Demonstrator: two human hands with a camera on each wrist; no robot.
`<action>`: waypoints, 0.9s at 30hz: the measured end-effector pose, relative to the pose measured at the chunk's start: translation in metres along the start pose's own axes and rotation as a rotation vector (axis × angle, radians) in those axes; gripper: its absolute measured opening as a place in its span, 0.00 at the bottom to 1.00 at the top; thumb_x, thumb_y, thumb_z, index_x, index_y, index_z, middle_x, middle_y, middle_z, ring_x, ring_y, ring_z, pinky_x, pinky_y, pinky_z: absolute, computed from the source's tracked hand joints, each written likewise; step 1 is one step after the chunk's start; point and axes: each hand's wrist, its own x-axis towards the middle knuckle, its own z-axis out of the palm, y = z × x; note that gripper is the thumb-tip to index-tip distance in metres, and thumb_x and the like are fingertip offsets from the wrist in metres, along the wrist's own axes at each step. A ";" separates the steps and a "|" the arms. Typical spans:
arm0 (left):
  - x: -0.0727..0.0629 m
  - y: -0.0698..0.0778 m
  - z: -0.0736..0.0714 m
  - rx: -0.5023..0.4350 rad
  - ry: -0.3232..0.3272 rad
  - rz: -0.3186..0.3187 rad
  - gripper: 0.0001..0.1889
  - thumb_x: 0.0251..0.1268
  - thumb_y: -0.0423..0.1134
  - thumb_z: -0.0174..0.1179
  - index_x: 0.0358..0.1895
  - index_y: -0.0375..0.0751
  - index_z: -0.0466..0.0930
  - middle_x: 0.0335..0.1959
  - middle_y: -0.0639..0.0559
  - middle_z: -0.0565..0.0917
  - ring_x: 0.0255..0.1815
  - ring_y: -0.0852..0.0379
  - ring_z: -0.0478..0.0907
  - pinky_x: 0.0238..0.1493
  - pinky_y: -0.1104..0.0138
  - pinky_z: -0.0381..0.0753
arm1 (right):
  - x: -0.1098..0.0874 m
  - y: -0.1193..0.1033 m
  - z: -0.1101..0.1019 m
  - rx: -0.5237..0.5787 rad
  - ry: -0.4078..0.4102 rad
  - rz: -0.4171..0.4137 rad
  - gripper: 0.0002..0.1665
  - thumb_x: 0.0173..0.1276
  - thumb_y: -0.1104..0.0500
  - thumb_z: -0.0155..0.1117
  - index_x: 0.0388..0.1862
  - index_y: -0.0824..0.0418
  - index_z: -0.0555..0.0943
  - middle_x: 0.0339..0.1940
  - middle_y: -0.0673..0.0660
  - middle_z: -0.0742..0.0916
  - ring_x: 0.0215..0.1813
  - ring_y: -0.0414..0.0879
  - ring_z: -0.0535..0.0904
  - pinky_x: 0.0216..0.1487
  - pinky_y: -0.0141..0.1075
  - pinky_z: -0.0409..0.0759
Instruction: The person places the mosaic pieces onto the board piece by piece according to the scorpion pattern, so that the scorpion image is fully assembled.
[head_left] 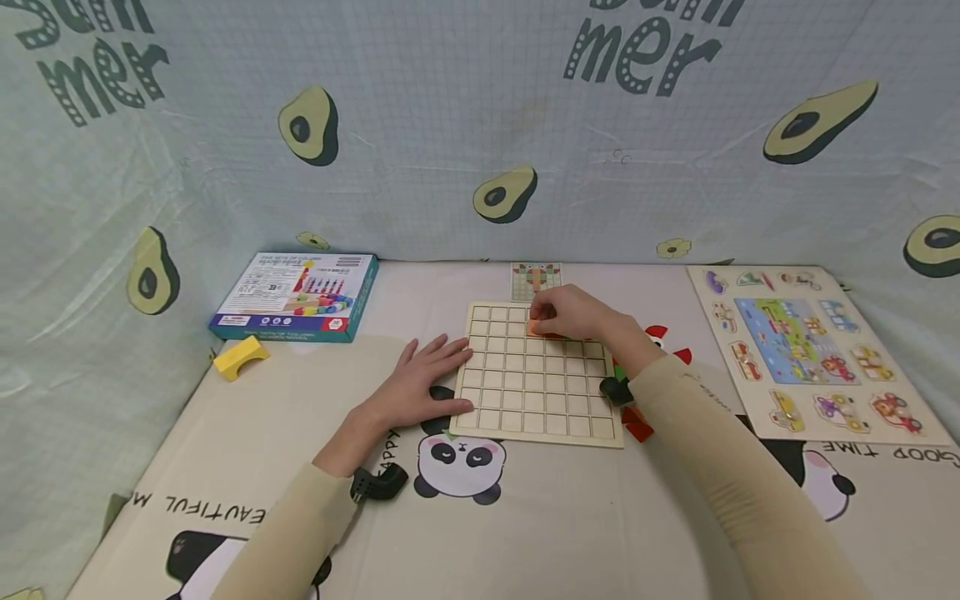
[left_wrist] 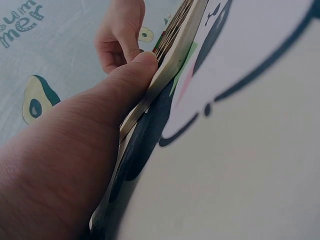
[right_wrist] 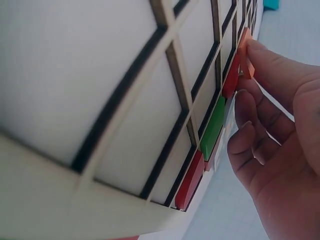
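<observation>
Orange piece (right_wrist: 245, 55) is in the right hand (head_left: 573, 312), pinched between thumb and fingers; it's at the far side of the wooden grid board (head_left: 525, 383), tilted against the grid next to a red piece (right_wrist: 231, 75); can't tell if it's seated in a cell. Other fingers of that hand curl loosely below the pinch.

Left hand (head_left: 427, 379) lies spread, fingers apart, gripping nothing; fingertips and thumb tip touch the board's left edge; the two hands are well apart.

Board lies flat on the desk (head_left: 570, 517); right wrist view shows a corner red piece (right_wrist: 190, 180), then a green piece (right_wrist: 213, 129), then the other red one, in line along the far edge; the near rows are bare cells.

Loose red pieces (head_left: 637, 425) sit just right of the board, partly behind the right forearm; a small pattern card (head_left: 536, 282) lies just behind the board, figure in orange and green.

Left rear: a blue-edged printed box (head_left: 300, 292), with a yellow arch block (head_left: 242, 357) just in front of it; right side: a picture puzzle (head_left: 801, 390) with vehicle shapes, well apart from the left hand; desk cover has panda prints, backdrop (head_left: 420, 167) has avocados; both sleeves are beige, black device at each wrist.
</observation>
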 end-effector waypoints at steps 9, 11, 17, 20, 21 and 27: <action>0.000 -0.001 0.002 0.002 0.001 0.006 0.45 0.61 0.63 0.66 0.78 0.47 0.64 0.80 0.53 0.60 0.82 0.47 0.44 0.76 0.44 0.32 | 0.000 -0.001 0.002 -0.013 0.000 -0.016 0.08 0.71 0.61 0.68 0.45 0.64 0.85 0.38 0.54 0.85 0.40 0.48 0.79 0.47 0.43 0.79; 0.000 -0.001 0.002 0.005 -0.001 0.006 0.45 0.61 0.63 0.66 0.78 0.47 0.64 0.80 0.54 0.60 0.82 0.48 0.44 0.76 0.44 0.32 | 0.001 -0.001 0.003 -0.017 0.002 -0.015 0.07 0.71 0.61 0.68 0.44 0.63 0.85 0.37 0.54 0.85 0.40 0.48 0.79 0.47 0.43 0.79; 0.000 -0.001 0.002 0.009 0.008 0.015 0.45 0.61 0.63 0.66 0.78 0.46 0.64 0.79 0.53 0.60 0.82 0.46 0.45 0.76 0.42 0.33 | -0.001 -0.002 0.003 -0.004 0.007 -0.006 0.07 0.70 0.61 0.69 0.43 0.63 0.85 0.36 0.53 0.85 0.39 0.48 0.79 0.46 0.43 0.79; 0.001 -0.001 0.002 0.007 0.010 0.017 0.45 0.61 0.62 0.66 0.78 0.46 0.64 0.79 0.53 0.60 0.82 0.46 0.45 0.76 0.42 0.33 | -0.001 -0.003 0.002 -0.001 0.006 -0.009 0.08 0.70 0.60 0.69 0.44 0.64 0.85 0.37 0.54 0.86 0.40 0.48 0.79 0.47 0.43 0.79; 0.001 -0.001 0.002 0.006 0.009 0.016 0.45 0.61 0.63 0.66 0.78 0.46 0.64 0.79 0.53 0.60 0.82 0.46 0.45 0.76 0.42 0.33 | -0.001 -0.002 0.002 -0.002 0.005 -0.011 0.08 0.70 0.60 0.69 0.44 0.64 0.85 0.38 0.54 0.86 0.40 0.48 0.79 0.47 0.43 0.79; 0.000 -0.002 0.002 0.010 0.011 0.015 0.45 0.61 0.63 0.66 0.78 0.47 0.64 0.80 0.54 0.60 0.82 0.47 0.45 0.76 0.43 0.33 | -0.002 -0.001 0.003 0.002 -0.005 -0.022 0.09 0.71 0.61 0.68 0.46 0.64 0.85 0.39 0.54 0.86 0.41 0.48 0.79 0.48 0.44 0.79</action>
